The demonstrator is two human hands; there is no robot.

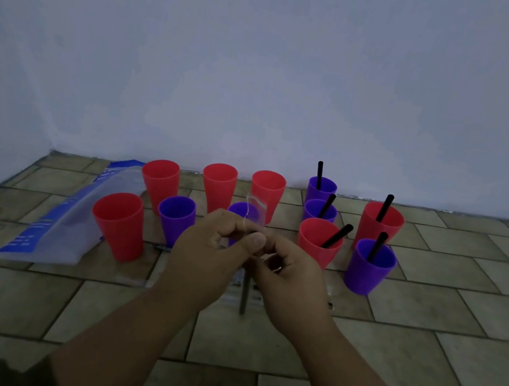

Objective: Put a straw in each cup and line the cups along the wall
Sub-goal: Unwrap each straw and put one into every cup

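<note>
Six empty cups [118, 224] wait right of the blue bag [52, 217]. Left hand [212, 243] and right hand [291, 277] pinch the clear wrapper [257, 208]; imo peel it fully off the straw [244, 294] first.

Hands meet at centre | left hand [215, 243] pinches clear wrapper [255, 208], poking toward 12 | right hand [287, 271] grips dark straw [244, 294], hanging toward 6 | five strawed cups [368, 274] at 2 o'clock | six empty cups [117, 228] at 10 | blue-and-clear bag [54, 228] at 9, flat on tiles [421, 352]
</note>
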